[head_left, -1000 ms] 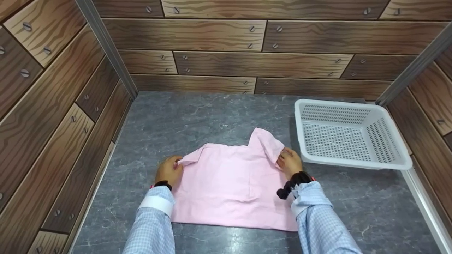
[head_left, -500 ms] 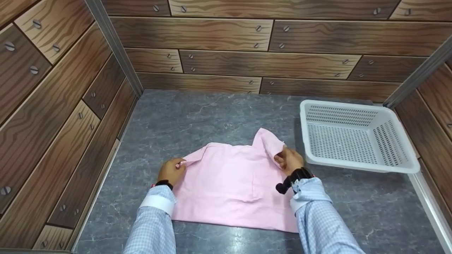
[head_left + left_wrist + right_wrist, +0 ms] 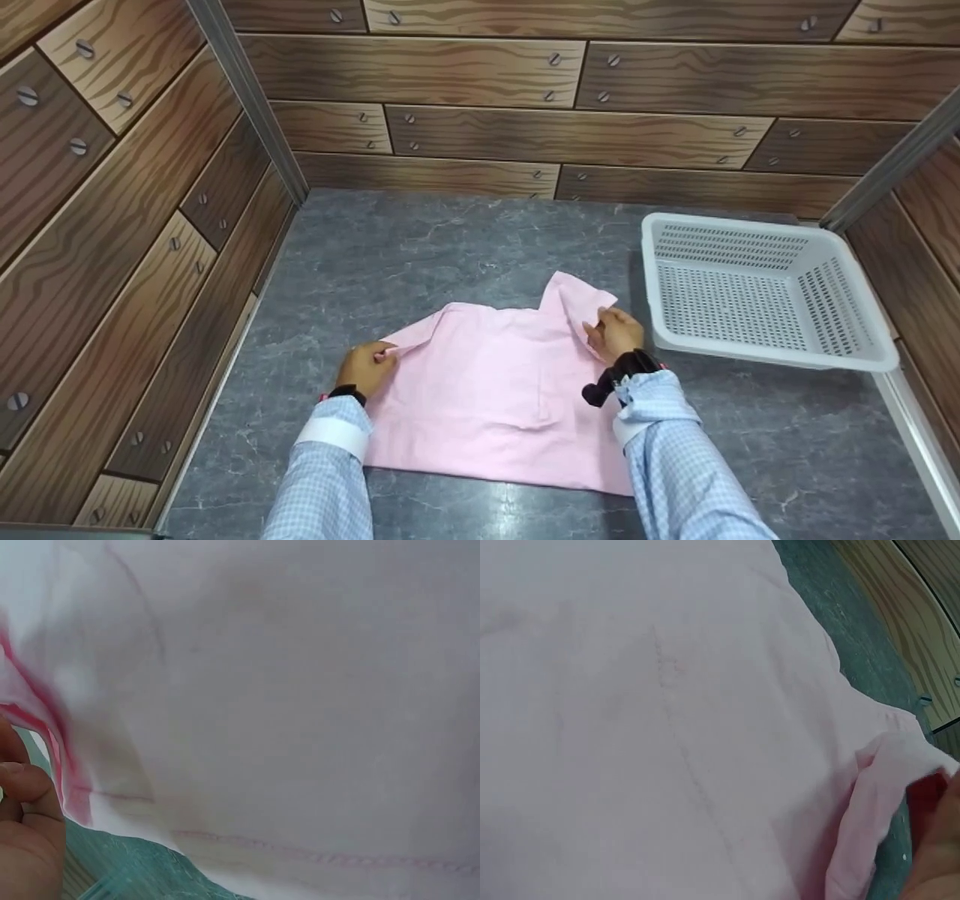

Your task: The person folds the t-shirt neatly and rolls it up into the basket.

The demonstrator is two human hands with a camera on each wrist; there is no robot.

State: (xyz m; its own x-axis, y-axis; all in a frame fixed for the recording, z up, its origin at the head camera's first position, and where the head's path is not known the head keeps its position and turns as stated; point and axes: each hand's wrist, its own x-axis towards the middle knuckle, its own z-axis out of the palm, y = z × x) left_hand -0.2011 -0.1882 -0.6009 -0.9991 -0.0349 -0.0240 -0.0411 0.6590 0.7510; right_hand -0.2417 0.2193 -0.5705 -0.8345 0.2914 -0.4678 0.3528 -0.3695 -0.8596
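A pink shirt point(image 3: 480, 382) lies spread on the dark grey marbled surface, its straight lower edge toward me and a seam showing on its right half. At its left side, my left hand point(image 3: 367, 366) pinches the end of the left sleeve point(image 3: 412, 334). My right hand point(image 3: 618, 334) holds the edge of the right sleeve point(image 3: 574, 300), which stands partly raised and folded. In the left wrist view, curled fingers point(image 3: 30, 795) sit beside the bunched pink cloth point(image 3: 64, 757). Only part of the right hand point(image 3: 937, 855) shows in the right wrist view, next to the folded sleeve point(image 3: 870, 802).
A white perforated plastic basket point(image 3: 772, 358) stands to the right of the shirt, close to the right hand. Wood-patterned panels point(image 3: 480, 75) wall the surface at the back and both sides, with grey metal posts point(image 3: 247, 97) at the corners.
My left fingers have closed more tightly on the left sleeve end. The right hand has shifted its hold slightly along the right sleeve edge. The head view has shifted a little.
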